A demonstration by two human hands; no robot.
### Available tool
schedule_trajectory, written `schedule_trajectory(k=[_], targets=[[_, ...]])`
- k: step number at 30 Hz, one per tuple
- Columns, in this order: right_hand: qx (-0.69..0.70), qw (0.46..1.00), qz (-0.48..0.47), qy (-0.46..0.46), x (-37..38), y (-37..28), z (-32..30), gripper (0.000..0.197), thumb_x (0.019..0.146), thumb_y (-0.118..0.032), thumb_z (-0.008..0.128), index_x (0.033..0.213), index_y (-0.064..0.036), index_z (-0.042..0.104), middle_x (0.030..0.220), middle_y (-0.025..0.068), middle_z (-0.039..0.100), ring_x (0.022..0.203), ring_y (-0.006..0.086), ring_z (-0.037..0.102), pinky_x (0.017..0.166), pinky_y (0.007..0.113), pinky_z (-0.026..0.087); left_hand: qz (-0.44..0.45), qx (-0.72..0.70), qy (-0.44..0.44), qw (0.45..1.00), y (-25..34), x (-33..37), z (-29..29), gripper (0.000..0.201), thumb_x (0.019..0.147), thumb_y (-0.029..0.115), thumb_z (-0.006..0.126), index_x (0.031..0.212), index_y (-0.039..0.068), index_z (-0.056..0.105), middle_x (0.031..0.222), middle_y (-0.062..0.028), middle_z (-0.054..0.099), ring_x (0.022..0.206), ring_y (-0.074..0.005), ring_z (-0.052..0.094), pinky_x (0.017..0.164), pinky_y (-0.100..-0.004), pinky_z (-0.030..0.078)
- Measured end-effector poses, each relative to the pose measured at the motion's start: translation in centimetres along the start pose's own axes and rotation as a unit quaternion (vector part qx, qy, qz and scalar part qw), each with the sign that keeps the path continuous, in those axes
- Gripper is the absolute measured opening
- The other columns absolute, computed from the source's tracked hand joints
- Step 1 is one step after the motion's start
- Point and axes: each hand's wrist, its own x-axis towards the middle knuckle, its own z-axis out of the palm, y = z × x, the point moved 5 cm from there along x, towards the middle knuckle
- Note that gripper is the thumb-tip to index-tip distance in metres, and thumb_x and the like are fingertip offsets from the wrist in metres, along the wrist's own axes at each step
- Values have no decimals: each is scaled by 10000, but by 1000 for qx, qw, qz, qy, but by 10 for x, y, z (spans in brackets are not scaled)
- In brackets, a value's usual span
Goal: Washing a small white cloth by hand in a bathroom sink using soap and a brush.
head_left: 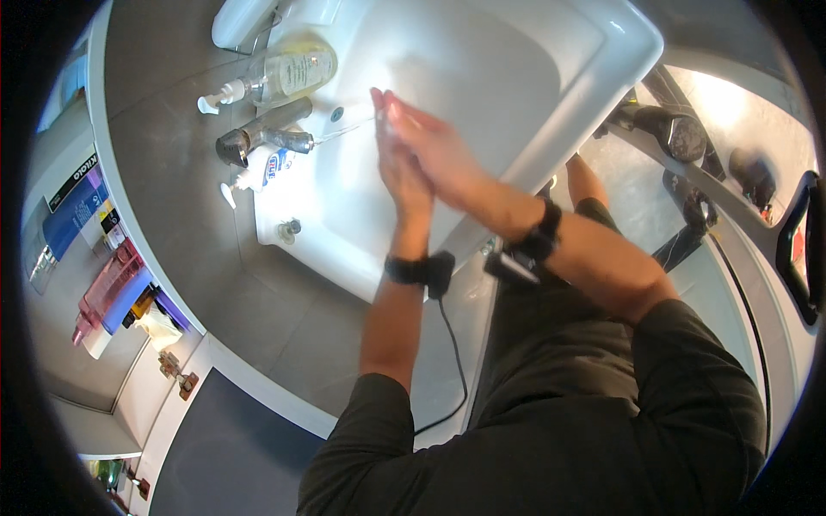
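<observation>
Presses left hand (401, 176) and right hand (440, 159) palm to palm over the white basin (490, 52). Holds the left fingers (377, 99) straight, stretched out rather than curled, tips directed toward the upper edge of the view. Stretches the right fingers out against them in much the same way, partly blurred; cannot tell how far each right finger stands from its neighbour.

Shows a thin stream of water (344, 131) running from the faucet (291, 138) across to the hands, meeting them near the left fingers. Has the dark metallic faucet at the left side of the basin, between a large clear pump bottle (297, 70) of yellowish liquid and a smaller white pump bottle (267, 169) with a blue-marked label.

Wears a black band (406, 271) on the left wrist and a second black band (542, 234) on the right, each with a boxy piece attached. Trails a black cable (458, 344) from the left band toward the lower edge of the view. Includes, at far left, a white-framed cabinet (98, 120) with a pink bottle (112, 279) among other containers.
</observation>
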Motion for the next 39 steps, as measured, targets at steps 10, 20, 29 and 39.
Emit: schedule_trajectory(k=[10,20,29,39], targets=[[-86,993,-84,18,-4,3,-9,535,1065,-355,483,1444,22,496,1495,155,512,1271,192,528,1043,312,420,-83,-30,27,996,-9,-19,-3,597,1068,342,365,1557,1,328,1582,-135,391,1404,-250,420,1159,-352,326],[-130,986,-88,62,8,14,-16,528,1062,-377,461,1366,41,568,1438,245,541,1336,262,512,1096,343,390,21,82,3,996,20,-21,9,577,1070,330,347,1547,6,343,1585,-164,377,1432,-288,399,1164,-387,338],[-5,999,-31,34,18,7,-16,549,1072,-312,444,1462,74,429,1555,262,393,1495,316,315,1191,373,281,-164,-268,83,946,7,-30,20,531,1085,273,317,1526,-17,371,1562,-147,420,1406,-273,428,1159,-381,345],[-32,998,-38,35,20,10,-13,603,1072,-340,450,1516,57,351,1586,254,346,1446,307,396,1177,354,294,-214,-380,96,895,-19,-26,15,485,1078,192,366,1506,-36,379,1500,-147,478,1348,-232,485,1118,-349,406]])
